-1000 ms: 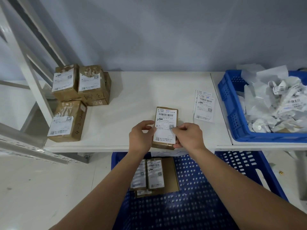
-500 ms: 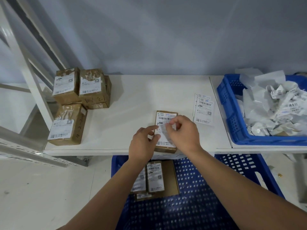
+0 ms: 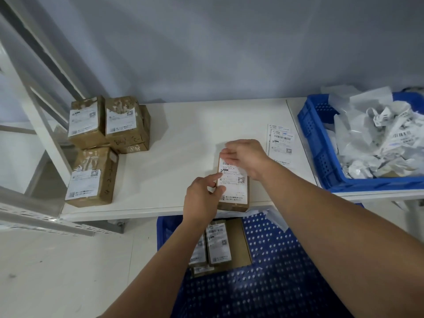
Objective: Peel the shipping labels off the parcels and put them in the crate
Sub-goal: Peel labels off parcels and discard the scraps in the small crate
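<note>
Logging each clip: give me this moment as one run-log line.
step: peel label | left hand: holds parcel, index on label | right hand: at label's top edge, grip unclear

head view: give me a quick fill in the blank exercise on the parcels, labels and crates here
The parcel that the left hand and right hand touch bears a white shipping ____.
Crumpled peeled labels fill the ____ crate at far right.
Some loose flat labels lie to the parcel's ____.
The lower crate holds more ____.
Missing words: label; blue; right; parcels
</note>
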